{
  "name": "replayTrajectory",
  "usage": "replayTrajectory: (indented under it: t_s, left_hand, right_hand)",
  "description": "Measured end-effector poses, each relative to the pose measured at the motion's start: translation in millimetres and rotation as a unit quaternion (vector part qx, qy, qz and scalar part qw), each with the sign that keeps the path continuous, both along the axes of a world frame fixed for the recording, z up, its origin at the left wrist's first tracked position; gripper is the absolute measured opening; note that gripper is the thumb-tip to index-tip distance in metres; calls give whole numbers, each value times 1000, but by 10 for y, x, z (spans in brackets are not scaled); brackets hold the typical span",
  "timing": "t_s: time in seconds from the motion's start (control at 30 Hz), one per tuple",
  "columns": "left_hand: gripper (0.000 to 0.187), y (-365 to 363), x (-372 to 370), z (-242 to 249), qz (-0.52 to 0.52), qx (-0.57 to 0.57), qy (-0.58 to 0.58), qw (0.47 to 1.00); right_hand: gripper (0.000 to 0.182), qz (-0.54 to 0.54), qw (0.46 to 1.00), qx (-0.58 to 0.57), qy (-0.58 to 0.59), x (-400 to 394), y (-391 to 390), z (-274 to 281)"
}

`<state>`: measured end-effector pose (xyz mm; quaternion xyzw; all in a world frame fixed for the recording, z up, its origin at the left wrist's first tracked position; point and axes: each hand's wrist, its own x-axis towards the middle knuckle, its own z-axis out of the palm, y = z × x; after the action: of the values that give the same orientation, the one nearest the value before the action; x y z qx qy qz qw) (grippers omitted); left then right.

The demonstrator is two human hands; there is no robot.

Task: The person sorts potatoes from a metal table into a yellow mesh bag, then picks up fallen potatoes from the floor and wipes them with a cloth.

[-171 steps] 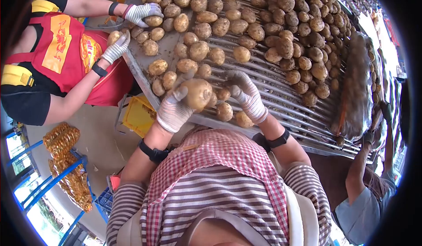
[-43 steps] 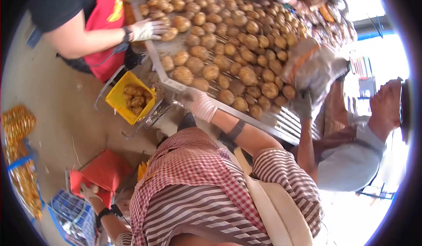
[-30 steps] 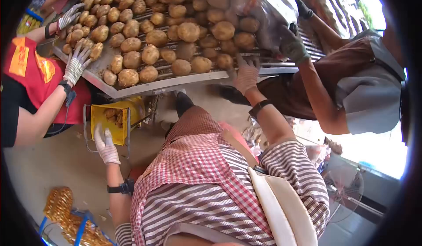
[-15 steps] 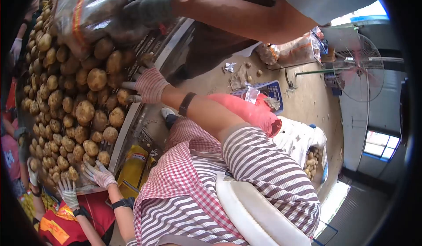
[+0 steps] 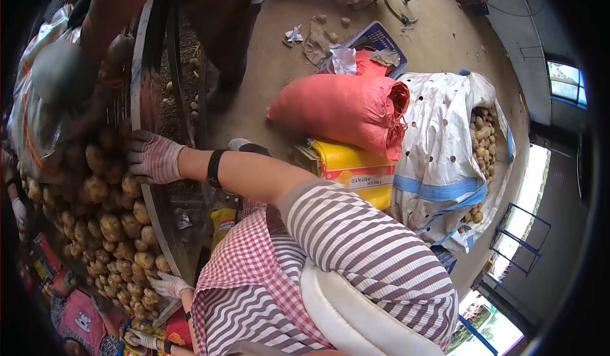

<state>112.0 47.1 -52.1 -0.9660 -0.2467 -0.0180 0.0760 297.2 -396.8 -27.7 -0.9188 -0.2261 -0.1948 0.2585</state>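
My right hand (image 5: 155,157), in a striped white and red glove, rests at the metal rim (image 5: 159,213) of a sorting line, fingers stretched towards the potatoes (image 5: 111,225). Lower down, my left hand (image 5: 170,286) lies at the same rim with its fingers extended beside the nearest potatoes. Neither hand holds anything that I can see. Many muddy potatoes cover the line. At its far upper end lies a clear plastic bag (image 5: 32,124), with another person's grey-gloved hand (image 5: 60,70) on it, blurred.
Behind my right arm lie a red mesh sack (image 5: 337,111), a yellow potato carton (image 5: 356,171) and a white sack (image 5: 435,146) with potatoes in its opening. A blue basket (image 5: 381,41) stands on the floor. A person in a pink top (image 5: 82,318) is across the line.
My view has turned towards the floor sacks. My right hand has drawn back from the potatoes to the rim. The other person's gloved hand and the plastic bag now appear further left.
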Motion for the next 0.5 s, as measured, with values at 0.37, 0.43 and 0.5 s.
replayTrajectory:
  t_s: [0.37, 0.43, 0.5]
  left_hand:
    - [58, -440, -18, 202, -12, -54, -84, 995]
    - [59, -448, -22, 171, -1, -69, -105, 992]
    - [60, -500, -38, 245, -14, -68, -101, 992]
  right_hand:
    - [35, -217, 864, -80, 447, -1709, -964, -852]
    - [40, -319, 725, -90, 604, -2356, -1409, -981]
    - [51, -382, 634, -104, 665, -3008, -1740, -925]
